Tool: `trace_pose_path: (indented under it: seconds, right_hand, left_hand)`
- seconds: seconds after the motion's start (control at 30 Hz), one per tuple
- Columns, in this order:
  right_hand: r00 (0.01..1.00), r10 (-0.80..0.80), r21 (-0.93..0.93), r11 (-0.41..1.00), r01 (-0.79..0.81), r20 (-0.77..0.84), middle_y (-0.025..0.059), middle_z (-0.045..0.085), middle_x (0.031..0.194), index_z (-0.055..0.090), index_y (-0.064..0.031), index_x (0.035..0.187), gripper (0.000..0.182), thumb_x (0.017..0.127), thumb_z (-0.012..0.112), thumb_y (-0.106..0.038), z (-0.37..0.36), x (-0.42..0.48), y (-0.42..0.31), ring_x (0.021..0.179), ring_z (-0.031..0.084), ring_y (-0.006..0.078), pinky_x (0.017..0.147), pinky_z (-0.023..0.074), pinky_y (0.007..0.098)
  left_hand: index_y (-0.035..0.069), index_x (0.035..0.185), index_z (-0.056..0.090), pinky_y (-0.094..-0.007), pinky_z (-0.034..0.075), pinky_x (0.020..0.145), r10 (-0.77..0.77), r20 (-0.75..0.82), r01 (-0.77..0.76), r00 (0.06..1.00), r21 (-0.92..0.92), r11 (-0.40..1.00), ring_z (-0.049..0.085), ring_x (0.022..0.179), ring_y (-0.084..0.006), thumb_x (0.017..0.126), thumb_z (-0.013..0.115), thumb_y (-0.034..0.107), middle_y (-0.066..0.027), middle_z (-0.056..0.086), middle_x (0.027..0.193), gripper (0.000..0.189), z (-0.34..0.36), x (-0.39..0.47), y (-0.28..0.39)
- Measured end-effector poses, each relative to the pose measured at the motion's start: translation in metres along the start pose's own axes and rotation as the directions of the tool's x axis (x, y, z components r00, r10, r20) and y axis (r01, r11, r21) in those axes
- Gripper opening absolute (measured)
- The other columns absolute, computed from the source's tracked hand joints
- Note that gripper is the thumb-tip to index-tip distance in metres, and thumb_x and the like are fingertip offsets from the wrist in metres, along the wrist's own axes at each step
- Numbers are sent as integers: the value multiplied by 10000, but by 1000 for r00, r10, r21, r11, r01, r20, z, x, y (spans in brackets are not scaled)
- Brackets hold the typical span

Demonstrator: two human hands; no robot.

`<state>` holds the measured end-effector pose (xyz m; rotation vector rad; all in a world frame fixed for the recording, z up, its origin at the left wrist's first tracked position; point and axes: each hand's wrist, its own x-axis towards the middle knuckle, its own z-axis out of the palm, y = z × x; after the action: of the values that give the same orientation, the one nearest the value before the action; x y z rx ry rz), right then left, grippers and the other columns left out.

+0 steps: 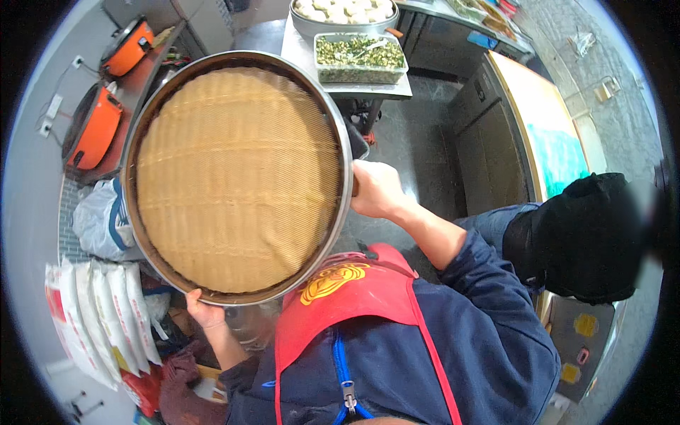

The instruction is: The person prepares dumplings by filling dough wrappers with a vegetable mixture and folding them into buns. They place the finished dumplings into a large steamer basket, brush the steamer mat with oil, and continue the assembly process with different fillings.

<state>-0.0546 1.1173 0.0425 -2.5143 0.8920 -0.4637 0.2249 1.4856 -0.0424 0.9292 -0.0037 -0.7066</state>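
A round steamer basket [239, 180] with a metal-edged rim and a woven mesh liner is held up before me, and no food shows in it. My left hand [204, 311] grips its rim at the lower left, and my right hand [377, 188] grips the rim on the right. Beyond it, a clear plastic container [361, 74] of chopped greens stands on a metal table [398, 89]. Behind the container, another round steamer [345, 27] holds several white buns. Part of a red apron covers my front.
At the left, two orange electric pans [98, 130] [127, 48] rest on a shelf, above white sacks [103, 319]. A person in black [579, 244] stands close on my right beside a wood-edged worktop [536, 101]. Dark floor [419, 127] shows between the tables.
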Motion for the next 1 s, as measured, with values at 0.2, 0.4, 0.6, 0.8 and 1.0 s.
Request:
trace_pose_path:
  seconds: [0.2,0.4,0.6,0.8,1.0]
  right_hand:
    - [995,-90,-58,994,92,34,158,631,785,565,-50,767,222,616,681,-164,54,112,-62,775,626,368,691,502,448]
    - [963,-255,-6,967,255,-84,160,600,756,522,-48,772,276,616,696,-195,78,198,-62,753,601,387,674,477,463]
    - [961,-248,-32,969,246,-126,170,597,766,556,-47,798,263,642,695,-207,82,285,-56,766,589,394,695,468,469]
    - [950,-234,-62,972,226,-208,154,606,779,580,-55,787,317,661,745,-295,83,385,-23,763,601,379,684,473,461]
    - [952,-204,-221,963,154,-227,133,589,764,537,-57,765,320,627,744,-258,69,484,7,751,588,355,702,459,428]
  left_hand:
    - [-3,1314,435,-435,436,973,32,-36,-32,999,-7,999,537,1128,-302,758,528,178,-141,548,1240,591,-41,77,77]
    - [-10,1353,409,-467,382,1040,128,31,-121,991,-168,978,475,1231,-316,859,472,251,-152,484,1358,563,-38,140,122]
    - [14,1282,491,-419,422,979,142,77,-137,987,-63,989,531,1157,-269,930,457,325,-117,562,1261,471,-6,281,170]
    - [21,1196,561,-381,491,884,113,141,-120,984,40,992,611,1023,-260,920,483,318,-106,634,1142,413,63,446,221]
    - [29,1152,588,-408,509,887,-67,257,43,964,97,994,627,1003,-271,894,532,299,-122,651,1105,377,140,618,252]
